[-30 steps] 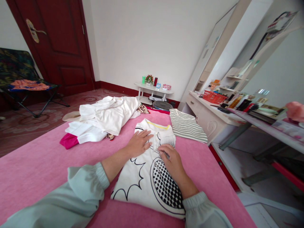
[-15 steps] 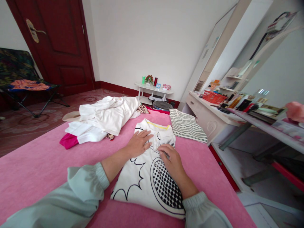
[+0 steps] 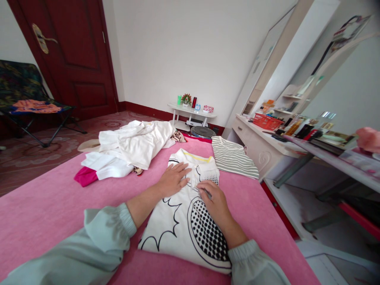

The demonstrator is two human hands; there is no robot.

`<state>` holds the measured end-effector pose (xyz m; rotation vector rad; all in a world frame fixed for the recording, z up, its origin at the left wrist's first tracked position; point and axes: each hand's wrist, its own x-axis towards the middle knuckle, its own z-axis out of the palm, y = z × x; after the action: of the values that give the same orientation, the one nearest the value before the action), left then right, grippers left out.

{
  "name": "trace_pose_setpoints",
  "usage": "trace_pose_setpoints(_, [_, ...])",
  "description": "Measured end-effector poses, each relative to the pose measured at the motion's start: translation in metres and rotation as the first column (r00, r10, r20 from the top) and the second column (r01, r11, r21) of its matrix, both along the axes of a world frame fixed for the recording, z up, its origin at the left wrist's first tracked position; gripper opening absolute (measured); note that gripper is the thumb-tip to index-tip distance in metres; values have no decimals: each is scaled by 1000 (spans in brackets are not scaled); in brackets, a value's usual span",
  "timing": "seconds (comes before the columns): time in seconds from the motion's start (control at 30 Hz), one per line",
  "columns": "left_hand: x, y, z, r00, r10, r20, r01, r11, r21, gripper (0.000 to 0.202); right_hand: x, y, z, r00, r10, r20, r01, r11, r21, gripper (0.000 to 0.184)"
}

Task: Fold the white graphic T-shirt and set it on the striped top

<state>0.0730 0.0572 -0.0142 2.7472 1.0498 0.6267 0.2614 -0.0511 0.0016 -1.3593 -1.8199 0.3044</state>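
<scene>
A white shirt (image 3: 181, 221) with black dots and black outline drawings lies folded on the pink bedspread (image 3: 258, 221), its yellow-edged collar pointing away from me. Flat across its upper left part rests my left hand (image 3: 174, 180), fingers spread. My right hand (image 3: 214, 198) is closed at the front placket, thumb and forefinger pinching the cloth just below the buttons. Its other fingers are curled under and partly hidden.
A heap of white clothes (image 3: 139, 142) lies at the bed's far left, with a bright pink piece (image 3: 86, 176) under it. Beyond the shirt, to the right, is a folded striped top (image 3: 234, 156). A dressing table (image 3: 255, 136) flanks the bed's right side.
</scene>
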Motion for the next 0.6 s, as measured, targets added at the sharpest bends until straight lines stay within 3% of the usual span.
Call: trace_pose_setpoints(0.6, [0,-2,2,1000,11,-23,-12,999,-48,49,0,-1,0,1000,-1,3,1,1000,-5,21])
